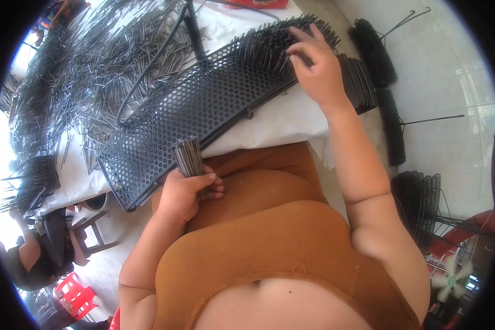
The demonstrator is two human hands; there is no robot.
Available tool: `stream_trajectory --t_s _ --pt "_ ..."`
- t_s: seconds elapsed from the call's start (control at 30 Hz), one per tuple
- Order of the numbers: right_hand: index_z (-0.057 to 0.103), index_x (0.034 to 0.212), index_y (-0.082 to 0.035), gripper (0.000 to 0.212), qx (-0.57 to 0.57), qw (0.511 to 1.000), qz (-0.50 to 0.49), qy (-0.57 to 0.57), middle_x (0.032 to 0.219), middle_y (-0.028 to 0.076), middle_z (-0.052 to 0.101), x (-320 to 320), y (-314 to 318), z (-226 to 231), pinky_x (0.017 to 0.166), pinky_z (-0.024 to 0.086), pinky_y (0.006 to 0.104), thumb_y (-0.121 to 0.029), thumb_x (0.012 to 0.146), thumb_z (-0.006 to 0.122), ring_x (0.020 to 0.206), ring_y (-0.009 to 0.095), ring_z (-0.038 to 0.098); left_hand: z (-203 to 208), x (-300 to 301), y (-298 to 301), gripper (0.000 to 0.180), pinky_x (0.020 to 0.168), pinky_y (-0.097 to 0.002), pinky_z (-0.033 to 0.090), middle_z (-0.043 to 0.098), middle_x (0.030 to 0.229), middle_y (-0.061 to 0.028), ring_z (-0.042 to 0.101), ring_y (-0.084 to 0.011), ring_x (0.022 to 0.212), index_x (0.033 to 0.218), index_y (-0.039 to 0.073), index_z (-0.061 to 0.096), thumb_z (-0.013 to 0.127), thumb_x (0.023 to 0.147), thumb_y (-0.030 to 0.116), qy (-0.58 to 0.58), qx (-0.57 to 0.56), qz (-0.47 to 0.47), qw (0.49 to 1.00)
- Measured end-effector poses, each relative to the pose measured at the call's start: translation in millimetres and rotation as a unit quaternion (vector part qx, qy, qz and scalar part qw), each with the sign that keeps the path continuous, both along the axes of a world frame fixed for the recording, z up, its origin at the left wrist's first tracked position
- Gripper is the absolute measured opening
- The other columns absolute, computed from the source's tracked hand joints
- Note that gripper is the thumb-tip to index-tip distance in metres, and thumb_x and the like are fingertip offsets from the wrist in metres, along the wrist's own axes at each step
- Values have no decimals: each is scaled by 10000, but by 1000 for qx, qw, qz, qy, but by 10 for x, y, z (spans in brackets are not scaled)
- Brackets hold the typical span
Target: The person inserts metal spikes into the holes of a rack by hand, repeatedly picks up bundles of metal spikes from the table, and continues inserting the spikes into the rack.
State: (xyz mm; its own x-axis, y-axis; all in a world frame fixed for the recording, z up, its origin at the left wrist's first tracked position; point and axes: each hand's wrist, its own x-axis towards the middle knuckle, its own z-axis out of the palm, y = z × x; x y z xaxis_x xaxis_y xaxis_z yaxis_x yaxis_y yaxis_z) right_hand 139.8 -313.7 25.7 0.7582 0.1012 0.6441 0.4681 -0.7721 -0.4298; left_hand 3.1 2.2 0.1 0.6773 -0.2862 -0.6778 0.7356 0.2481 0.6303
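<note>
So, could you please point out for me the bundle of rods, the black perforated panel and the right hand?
Bundle of rods (189, 158): head view, upper part of its side.
Black perforated panel (190, 105): head view, bare middle of its holed face.
Right hand (321, 76): head view, back of the hand.

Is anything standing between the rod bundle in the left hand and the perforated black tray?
Nothing visible does: in this view, the rod bundle in the left hand overlaps the near edge of the perforated black tray. Contact is unclear.
</note>
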Motion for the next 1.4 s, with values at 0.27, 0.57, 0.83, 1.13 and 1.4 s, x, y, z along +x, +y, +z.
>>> stream_trajectory --t_s 0.27,0.57,0.83,1.13,1.4 --pt "637 691 -73 114 -177 975 -116 -71 1364 121 545 -218 219 -230 1072 238 639 -141 716 725 1380 426 312 7 -4 0 96 653 -375 588 643 824 -161 664 -272 737 928 -40 581 623 847 -10 5 -12 6 1000" --pt "657 824 -114 137 -45 983 -121 -127 1011 42 704 -59 285 -107 942 360 427 -118 713 736 1063 270 604 7 -16 8 96 637 -380 584 632 804 -154 655 -276 710 924 -26 561 611 844 -4 2 -7 9 1000" --pt "669 779 -84 111 -31 985 -96 -141 795 27 693 -185 60 -87 719 471 364 -63 709 753 803 247 643 49 -7 16 143 636 -342 572 642 809 -130 656 -237 714 987 -29 598 631 866 38 10 -16 -19 1000" --pt "676 1021 7 185 351 832 191 386 937 30 682 -891 935 -121 717 500 230 -45 847 714 807 80 609 46 -63 3 208 542 -295 515 632 819 -104 631 -209 719 1083 -4 585 614 888 60 -80 -1 -32 996" --pt "654 1064 25 218 440 668 252 544 909 54 677 -992 1271 -111 737 515 231 3 849 681 838 90 615 111 -93 13 224 614 -351 593 657 960 -143 661 -256 817 1107 -21 582 576 888 23 -45 -79 -44 995"
